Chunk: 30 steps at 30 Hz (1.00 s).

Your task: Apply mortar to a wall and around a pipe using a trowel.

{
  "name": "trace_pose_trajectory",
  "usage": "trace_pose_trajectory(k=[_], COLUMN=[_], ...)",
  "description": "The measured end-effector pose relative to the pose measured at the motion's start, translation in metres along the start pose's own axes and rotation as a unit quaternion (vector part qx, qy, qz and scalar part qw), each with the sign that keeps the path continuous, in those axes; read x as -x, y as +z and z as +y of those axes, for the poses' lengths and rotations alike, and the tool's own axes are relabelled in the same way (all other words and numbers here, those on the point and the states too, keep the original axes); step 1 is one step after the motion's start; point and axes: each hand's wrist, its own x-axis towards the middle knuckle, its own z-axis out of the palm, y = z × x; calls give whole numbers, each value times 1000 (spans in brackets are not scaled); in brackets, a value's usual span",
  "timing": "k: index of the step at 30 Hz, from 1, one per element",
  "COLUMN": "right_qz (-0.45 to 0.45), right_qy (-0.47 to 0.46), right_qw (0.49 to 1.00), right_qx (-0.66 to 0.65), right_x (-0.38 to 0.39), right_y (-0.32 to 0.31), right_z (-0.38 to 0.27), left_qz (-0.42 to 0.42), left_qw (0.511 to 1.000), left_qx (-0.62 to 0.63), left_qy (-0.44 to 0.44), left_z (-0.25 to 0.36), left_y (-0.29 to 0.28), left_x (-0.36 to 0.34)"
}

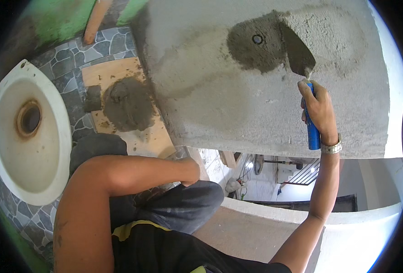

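Note:
My right hand (321, 109) grips the blue handle of a pointing trowel (299, 52). The metal blade lies against the grey cement wall (210, 104), at the right edge of a patch of dark wet mortar (251, 54). A small round pipe opening (257, 39) shows within that patch. Lighter, rough mortar spreads to the right of the blade. My left hand (191, 173) is by my bent knee, near the wall's lower edge; its fingers are mostly hidden. Left of the wall, a mound of wet mortar (129, 103) sits on a plywood board (112, 68).
A white toilet bowl (51, 150) with a rusty round opening stands at the left on the stone-patterned tile floor (65, 68). A wooden post (96, 20) leans at the upper left. Beyond the wall's lower edge, an opening shows a lower area with a metal railing (304, 173).

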Motion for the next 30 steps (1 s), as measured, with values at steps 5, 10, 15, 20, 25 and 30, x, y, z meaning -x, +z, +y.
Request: trace_pose_trajectory(k=[5, 10, 15, 20, 25, 30], right_qz=[-22, -32, -25, -50, -104, -114], right_qy=[-12, -25, -51, -19, -8, 12], right_qw=[1000, 998, 997, 997, 993, 993], right_qx=[-9, -37, -46, -55, -56, 26], right_x=[3, -11, -16, -24, -38, -46], right_y=[15, 34, 40, 22, 8, -2], right_z=[4, -3, -1, -6, -9, -17], left_qz=[-27, -38, -14, -19, -40, -9], left_qw=[999, 999, 1000, 1000, 999, 999], left_qx=[-16, -17, -2, -6, -14, -29], left_qy=[6, 1, 3, -4, -7, 13], left_z=[1, 4, -2, -5, -6, -9], left_y=[0, -1, 3, 9, 11, 10], left_x=[2, -3, -6, -12, -20, -17])
